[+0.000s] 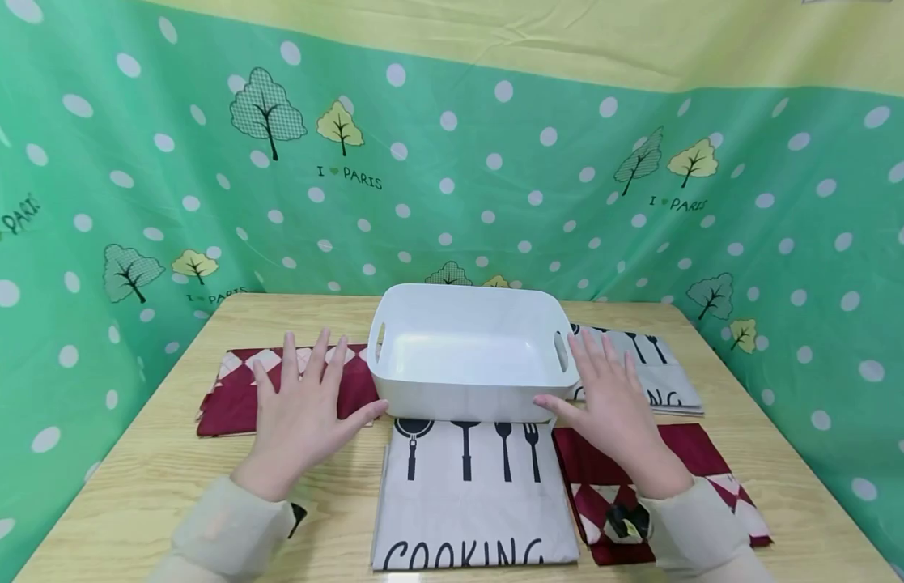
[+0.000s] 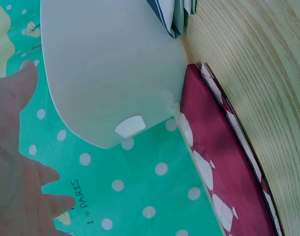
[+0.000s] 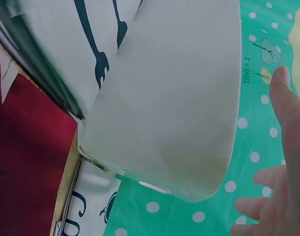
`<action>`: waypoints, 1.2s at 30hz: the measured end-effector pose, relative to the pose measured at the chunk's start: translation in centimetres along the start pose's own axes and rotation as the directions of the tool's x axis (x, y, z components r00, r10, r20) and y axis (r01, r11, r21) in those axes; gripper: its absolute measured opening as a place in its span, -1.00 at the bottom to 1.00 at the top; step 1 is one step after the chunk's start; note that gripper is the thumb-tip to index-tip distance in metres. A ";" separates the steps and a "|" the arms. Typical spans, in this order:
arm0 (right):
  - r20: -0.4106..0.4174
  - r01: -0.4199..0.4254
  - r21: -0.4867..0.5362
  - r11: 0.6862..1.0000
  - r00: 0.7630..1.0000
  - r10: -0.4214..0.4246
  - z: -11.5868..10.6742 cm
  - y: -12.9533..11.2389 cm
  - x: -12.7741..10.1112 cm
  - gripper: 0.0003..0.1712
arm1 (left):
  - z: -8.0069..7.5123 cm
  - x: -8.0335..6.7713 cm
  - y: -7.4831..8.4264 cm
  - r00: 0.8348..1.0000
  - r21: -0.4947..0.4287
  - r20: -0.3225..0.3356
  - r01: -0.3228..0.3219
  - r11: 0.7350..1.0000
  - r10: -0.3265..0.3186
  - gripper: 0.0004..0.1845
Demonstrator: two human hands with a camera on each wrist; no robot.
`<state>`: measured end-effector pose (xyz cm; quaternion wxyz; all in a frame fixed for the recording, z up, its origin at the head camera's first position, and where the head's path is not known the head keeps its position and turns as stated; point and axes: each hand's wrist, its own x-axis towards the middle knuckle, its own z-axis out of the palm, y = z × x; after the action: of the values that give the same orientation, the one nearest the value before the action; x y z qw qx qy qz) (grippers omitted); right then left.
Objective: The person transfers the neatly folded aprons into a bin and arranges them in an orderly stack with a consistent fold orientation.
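A white plastic basket [image 1: 466,402] with a slot handle at each end stands at the middle back of the table. My left hand [image 1: 302,417] hovers left of it, fingers spread straight, palm down, over a folded maroon cloth with pale diamonds [image 1: 233,409]. On the other side my right hand [image 1: 612,401] spreads its straight fingers near the basket's right end. Neither hand holds anything. In front of the basket lies a folded white cloth [image 1: 473,510] printed with dark utensils and the word COOKING. The wrist views show each hand [image 2: 17,152] [image 3: 287,162] beside the basket's front wall.
Behind the right hand lies another folded white COOKING cloth [image 1: 670,376]. A second maroon cloth [image 1: 702,453] with diamonds sits at the front right, partly under the right forearm. A green dotted curtain [image 1: 488,186] hangs behind and beside the wooden table [image 1: 335,518].
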<state>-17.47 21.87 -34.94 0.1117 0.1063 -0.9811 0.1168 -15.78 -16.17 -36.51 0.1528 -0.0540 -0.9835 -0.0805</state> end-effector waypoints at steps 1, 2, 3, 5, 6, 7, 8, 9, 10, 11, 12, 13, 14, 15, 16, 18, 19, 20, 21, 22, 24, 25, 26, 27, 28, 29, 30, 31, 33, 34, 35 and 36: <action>-0.002 -0.003 0.010 1.000 1.000 0.003 -0.1 0.0 0.0 0.24 | -0.1 0.0 -0.1 1.000 -0.002 0.000 0.002 1.000 -0.002 0.14; -0.004 -0.004 0.019 1.000 1.000 0.004 -0.2 0.0 0.0 0.24 | -0.1 0.0 -0.1 1.000 -0.005 0.001 0.006 1.000 -0.006 0.15; -0.007 -0.006 0.028 1.000 1.000 0.006 -0.3 0.0 0.0 0.24 | -0.2 -0.1 -0.1 1.000 -0.009 0.002 0.009 1.000 -0.009 0.15; -0.011 -0.010 0.045 0.999 1.000 0.010 -0.4 0.0 -0.1 0.23 | -0.3 -0.1 -0.2 1.000 -0.016 0.003 0.014 1.000 -0.014 0.15; -0.011 -0.012 0.056 0.998 1.000 0.013 -0.5 0.0 -0.2 0.23 | -0.4 -0.2 -0.2 1.000 -0.018 0.003 0.016 1.000 -0.016 0.14; -0.010 -0.015 0.070 0.997 1.000 0.016 -0.6 0.0 -0.2 0.22 | -0.5 -0.2 -0.3 1.000 -0.022 0.004 0.019 1.000 -0.018 0.14; -0.010 -0.018 0.084 0.996 1.000 0.019 -0.7 0.0 -0.2 0.21 | -0.6 -0.3 -0.3 1.000 -0.027 0.006 0.021 0.999 -0.021 0.14; -0.010 -0.022 0.099 0.995 1.000 0.023 -0.8 0.0 -0.3 0.20 | -0.6 -0.3 -0.3 1.000 -0.030 0.006 0.023 0.999 -0.023 0.14; -0.008 -0.027 0.118 0.993 1.000 0.028 -0.8 0.0 -0.4 0.19 | -0.7 -0.4 -0.3 1.000 -0.034 0.008 0.025 0.999 -0.025 0.15; -0.005 -0.034 0.137 0.990 0.999 0.035 -0.9 0.0 -0.5 0.18 | -0.7 -0.4 -0.3 1.000 -0.040 0.012 0.029 0.999 -0.028 0.15; -0.003 -0.043 0.153 0.987 0.999 0.044 -1.0 0.0 -0.6 0.17 | -0.8 -0.4 -0.3 0.999 -0.046 0.015 0.033 0.998 -0.032 0.16; 0.000 -0.054 0.171 0.984 0.999 0.054 -1.1 0.0 -0.7 0.16 | -0.8 -0.4 -0.3 0.999 -0.056 0.019 0.038 0.998 -0.037 0.16; 0.001 -0.062 0.191 0.980 0.998 0.063 -1.2 0.0 -0.8 0.14 | -0.9 -0.5 -0.3 0.999 -0.066 0.026 0.045 0.997 -0.043 0.17; 0.005 -0.073 0.211 0.975 0.997 0.074 -1.3 0.0 -0.9 0.14 | -0.9 -0.5 -0.3 0.998 -0.078 0.033 0.053 0.996 -0.050 0.18; 0.008 -0.084 0.231 0.969 0.996 0.085 -1.3 0.1 -1.0 0.13 | -1.0 -0.5 -0.3 0.998 -0.088 0.041 0.061 0.994 -0.057 0.18; 0.020 -0.109 0.267 0.957 0.994 0.108 -1.4 0.1 -1.2 0.12 | -1.0 -0.6 -0.3 0.996 -0.113 0.059 0.077 0.991 -0.071 0.19; 0.027 -0.123 0.288 0.950 0.992 0.120 -1.5 0.1 -1.2 0.12 | -1.0 -0.7 -0.3 0.995 -0.125 0.070 0.085 0.988 -0.077 0.20; 0.034 -0.135 0.306 0.942 0.991 0.131 -1.5 0.1 -1.3 0.12 | -1.0 -0.7 -0.3 0.994 -0.134 0.079 0.092 0.987 -0.082 0.20; 0.045 -0.152 0.323 0.934 0.988 0.145 -1.6 0.1 -1.3 0.11 | -1.0 -0.8 -0.4 0.993 -0.144 0.087 0.097 0.985 -0.085 0.21; 0.055 -0.167 0.339 0.926 0.986 0.158 -1.6 0.1 -1.4 0.11 | -1.0 -0.8 -0.4 0.992 -0.154 0.094 0.101 0.983 -0.087 0.21; 0.079 -0.201 0.372 0.906 0.980 0.185 -1.8 0.1 -1.5 0.11 | -0.9 -0.9 -0.3 0.990 -0.177 0.107 0.113 0.978 -0.095 0.22; 0.089 -0.215 0.387 0.897 0.977 0.195 -1.8 0.1 -1.6 0.10 | -0.8 -1.0 -0.3 0.988 -0.189 0.115 0.120 0.975 -0.099 0.22; 0.101 -0.231 0.400 0.887 0.973 0.208 -1.8 0.1 -1.6 0.09 | -0.8 -1.1 -0.3 0.987 -0.201 0.121 0.127 0.971 -0.104 0.22; 0.110 -0.246 0.411 0.878 0.969 0.220 -1.8 0.1 -1.7 0.08 | -0.7 -1.2 -0.3 0.985 -0.214 0.130 0.135 0.967 -0.109 0.23; 0.120 -0.261 0.421 0.869 0.965 0.232 -1.8 0.1 -1.8 0.08 | -0.6 -1.3 -0.2 0.984 -0.225 0.139 0.143 0.964 -0.113 0.23; 0.130 -0.276 0.431 0.859 0.961 0.244 -1.7 0.1 -1.9 0.07 | -0.6 -1.5 -0.2 0.982 -0.236 0.148 0.152 0.960 -0.119 0.23; 0.141 -0.292 0.438 0.850 0.956 0.255 -1.6 0.1 -2.0 0.06 | -0.5 -1.6 -0.1 0.980 -0.244 0.157 0.160 0.956 -0.124 0.23; 0.151 -0.305 0.446 0.841 0.952 0.265 -1.5 0.1 -2.1 0.06 | -0.4 -1.7 -0.1 0.978 -0.250 0.166 0.167 0.954 -0.127 0.24; 0.167 -0.324 0.462 0.825 0.946 0.278 -1.3 0.1 -2.4 0.04 | -0.3 -1.9 0.0 0.976 -0.257 0.178 0.171 0.951 -0.127 0.23; 0.175 -0.330 0.473 0.817 0.944 0.280 -1.1 0.1 -2.5 0.03 | -0.2 -2.0 0.1 0.975 -0.259 0.185 0.173 0.950 -0.127 0.23; 0.184 -0.336 0.485 0.807 0.942 0.282 -1.0 0.1 -2.6 0.02 | -0.2 -2.1 0.2 0.974 -0.261 0.190 0.174 0.950 -0.127 0.23; 0.189 -0.337 0.498 0.799 0.941 0.279 -0.9 0.1 -2.7 0.01 | -0.1 -2.2 0.2 0.973 -0.262 0.196 0.175 0.949 -0.125 0.22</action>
<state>-14.79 22.70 -34.77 0.0056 -0.0224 -0.9204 0.3902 -13.67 -16.14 -37.02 0.0493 -0.0065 -0.9734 -0.2236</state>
